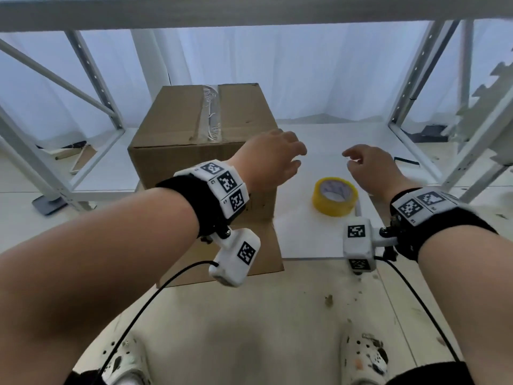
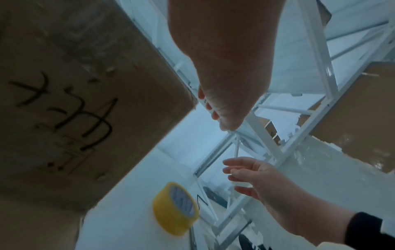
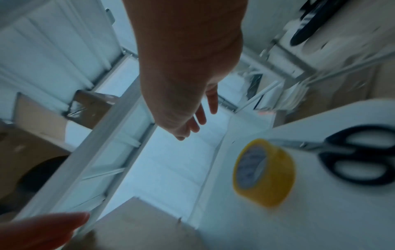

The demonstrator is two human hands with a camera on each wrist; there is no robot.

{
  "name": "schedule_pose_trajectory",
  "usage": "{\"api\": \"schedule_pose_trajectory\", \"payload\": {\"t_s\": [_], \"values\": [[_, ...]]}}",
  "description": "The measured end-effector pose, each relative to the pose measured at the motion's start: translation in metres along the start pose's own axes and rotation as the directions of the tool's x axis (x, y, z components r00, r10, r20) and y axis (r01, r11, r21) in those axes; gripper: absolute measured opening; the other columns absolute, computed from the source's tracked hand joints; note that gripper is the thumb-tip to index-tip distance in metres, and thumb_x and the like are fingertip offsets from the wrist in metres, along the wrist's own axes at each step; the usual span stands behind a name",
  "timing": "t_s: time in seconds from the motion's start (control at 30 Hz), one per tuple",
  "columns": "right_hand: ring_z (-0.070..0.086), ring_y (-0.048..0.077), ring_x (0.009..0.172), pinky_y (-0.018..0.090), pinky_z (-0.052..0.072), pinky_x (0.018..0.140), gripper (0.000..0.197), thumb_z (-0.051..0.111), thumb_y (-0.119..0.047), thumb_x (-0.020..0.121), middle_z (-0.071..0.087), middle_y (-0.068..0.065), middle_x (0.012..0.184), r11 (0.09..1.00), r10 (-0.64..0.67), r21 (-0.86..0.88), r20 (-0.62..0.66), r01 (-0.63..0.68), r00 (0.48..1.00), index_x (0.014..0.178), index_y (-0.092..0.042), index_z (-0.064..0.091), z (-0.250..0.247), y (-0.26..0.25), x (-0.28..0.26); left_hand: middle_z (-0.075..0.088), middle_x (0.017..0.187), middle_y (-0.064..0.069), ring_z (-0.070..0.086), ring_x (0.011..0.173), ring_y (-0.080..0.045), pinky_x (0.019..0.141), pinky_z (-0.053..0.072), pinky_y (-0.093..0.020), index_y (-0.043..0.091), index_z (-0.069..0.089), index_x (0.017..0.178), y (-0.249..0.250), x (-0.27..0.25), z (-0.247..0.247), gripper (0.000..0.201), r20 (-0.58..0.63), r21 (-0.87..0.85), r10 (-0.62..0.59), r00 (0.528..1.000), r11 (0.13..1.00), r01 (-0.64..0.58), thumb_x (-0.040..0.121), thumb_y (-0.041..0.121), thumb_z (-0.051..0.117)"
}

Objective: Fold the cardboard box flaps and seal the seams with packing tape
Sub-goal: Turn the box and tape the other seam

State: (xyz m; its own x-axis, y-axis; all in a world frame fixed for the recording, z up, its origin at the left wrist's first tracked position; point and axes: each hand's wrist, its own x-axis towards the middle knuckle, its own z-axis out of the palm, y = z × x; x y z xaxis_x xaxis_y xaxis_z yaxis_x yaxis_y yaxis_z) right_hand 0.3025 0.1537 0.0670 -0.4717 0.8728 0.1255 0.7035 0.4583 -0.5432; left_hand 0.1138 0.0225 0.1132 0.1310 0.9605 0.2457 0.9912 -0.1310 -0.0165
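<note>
A brown cardboard box (image 1: 194, 129) stands on the white table (image 1: 313, 237), its top flaps closed with clear tape (image 1: 211, 115) along the middle seam. Black handwriting marks its side (image 2: 70, 118). A yellow tape roll (image 1: 335, 196) (image 2: 175, 208) (image 3: 265, 172) lies on the table to the right of the box. My left hand (image 1: 273, 159) hovers by the box's right front corner, fingers relaxed and empty. Beyond the roll, my right hand (image 1: 366, 165) (image 2: 254, 177) hangs over the table with fingers loosely spread, holding nothing.
Black-handled scissors (image 3: 354, 155) lie on the table just right of the roll. A flat cardboard sheet (image 1: 222, 262) sticks out under the box at the front. White metal shelving posts (image 1: 416, 76) flank the table. A small black item (image 1: 406, 161) lies at the far right.
</note>
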Motion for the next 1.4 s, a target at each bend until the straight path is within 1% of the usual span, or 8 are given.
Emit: {"api": "schedule_pose_trajectory", "payload": {"t_s": [0.33, 0.67, 0.87, 0.97, 1.07, 1.13, 1.23, 1.4], "values": [[0.054, 0.022, 0.116, 0.031, 0.033, 0.106, 0.027, 0.049, -0.012, 0.093, 0.061, 0.015, 0.121, 0.971, 0.233, 0.033, 0.107, -0.237, 0.967, 0.117, -0.009, 0.061, -0.006, 0.066, -0.024, 0.045, 0.139, -0.003, 0.042, 0.125, -0.024, 0.098, 0.040, -0.038, 0.021, 0.047, 0.135, 0.032, 0.036, 0.061, 0.039, 0.242, 0.079, 0.093, 0.966, 0.990, -0.115, 0.097, 0.030, 0.042], [0.052, 0.023, 0.111, 0.027, 0.041, 0.086, 0.046, 0.050, -0.007, 0.093, 0.052, 0.012, 0.129, 0.903, 0.335, 0.176, 0.282, -0.392, 0.899, 0.138, -0.007, 0.044, 0.025, 0.091, -0.010, 0.035, 0.148, -0.005, 0.039, 0.131, -0.025, 0.102, 0.038, -0.039, 0.016, 0.035, 0.143, 0.056, 0.092, 0.132, 0.056, 0.421, 0.081, 0.075, 0.904, 0.990, -0.119, 0.092, 0.030, 0.053], [0.047, 0.021, 0.118, 0.029, 0.042, 0.088, 0.071, 0.054, 0.000, 0.083, 0.037, 0.010, 0.147, 0.877, 0.357, 0.196, 0.341, -0.438, 0.869, 0.148, -0.013, 0.029, 0.046, 0.108, -0.005, 0.045, 0.138, -0.001, 0.021, 0.141, -0.019, 0.113, -0.006, -0.058, 0.021, 0.041, 0.134, 0.062, 0.097, 0.176, 0.045, 0.515, 0.111, -0.046, 0.856, 0.994, -0.013, 0.092, 0.029, 0.055], [0.043, 0.018, 0.115, 0.030, 0.042, 0.087, 0.082, 0.054, 0.004, 0.078, 0.031, 0.010, 0.150, 0.858, 0.330, 0.275, 0.353, -0.435, 0.875, 0.150, -0.017, 0.021, 0.049, 0.099, -0.001, 0.055, 0.105, 0.002, 0.045, 0.124, -0.017, 0.113, -0.012, -0.056, 0.022, 0.050, 0.115, 0.057, 0.088, 0.173, 0.023, 0.469, 0.035, -0.048, 0.882, 0.999, 0.036, 0.094, 0.018, 0.043], [0.034, 0.021, 0.134, 0.029, 0.037, 0.090, 0.085, 0.054, 0.006, 0.076, 0.027, 0.009, 0.152, 0.820, 0.304, 0.371, 0.362, -0.435, 0.881, 0.151, -0.017, 0.020, 0.043, 0.084, 0.002, 0.056, 0.103, 0.001, 0.052, 0.113, -0.021, 0.116, 0.009, -0.040, 0.020, 0.050, 0.109, 0.054, 0.074, 0.156, 0.020, 0.436, -0.221, -0.024, 0.900, 0.966, 0.133, 0.094, 0.034, 0.050], [0.039, 0.021, 0.129, 0.031, 0.035, 0.093, 0.074, 0.054, 0.003, 0.077, 0.041, 0.007, 0.142, 0.773, 0.274, 0.441, 0.417, -0.457, 0.867, 0.146, -0.016, 0.033, 0.035, 0.072, 0.000, 0.051, 0.098, 0.001, 0.054, 0.100, -0.023, 0.093, 0.034, -0.031, 0.016, 0.051, 0.114, 0.052, 0.060, 0.139, 0.029, 0.417, -0.393, -0.063, 0.907, 0.887, 0.242, 0.093, 0.036, 0.054], [0.052, 0.016, 0.107, 0.038, 0.039, 0.102, 0.041, 0.048, 0.001, 0.084, 0.057, 0.008, 0.120, 0.747, 0.188, 0.480, 0.512, -0.460, 0.838, 0.122, -0.012, 0.058, 0.021, 0.050, -0.011, 0.053, 0.097, -0.001, 0.055, 0.089, -0.021, 0.073, 0.038, -0.027, 0.010, 0.054, 0.115, 0.046, 0.037, 0.115, 0.035, 0.407, -0.495, -0.104, 0.907, 0.810, 0.315, 0.092, 0.037, 0.055], [0.060, 0.021, 0.107, 0.038, 0.049, 0.098, 0.019, 0.056, -0.009, 0.091, 0.064, 0.010, 0.111, 0.826, 0.092, 0.447, 0.494, -0.343, 0.865, 0.106, -0.012, 0.065, 0.014, 0.011, -0.026, 0.060, 0.107, -0.007, 0.058, 0.095, -0.022, 0.084, 0.049, -0.034, 0.008, 0.055, 0.117, 0.033, 0.004, 0.081, 0.040, 0.414, -0.548, -0.184, 0.891, 0.731, 0.406, 0.093, 0.039, 0.055]]}}
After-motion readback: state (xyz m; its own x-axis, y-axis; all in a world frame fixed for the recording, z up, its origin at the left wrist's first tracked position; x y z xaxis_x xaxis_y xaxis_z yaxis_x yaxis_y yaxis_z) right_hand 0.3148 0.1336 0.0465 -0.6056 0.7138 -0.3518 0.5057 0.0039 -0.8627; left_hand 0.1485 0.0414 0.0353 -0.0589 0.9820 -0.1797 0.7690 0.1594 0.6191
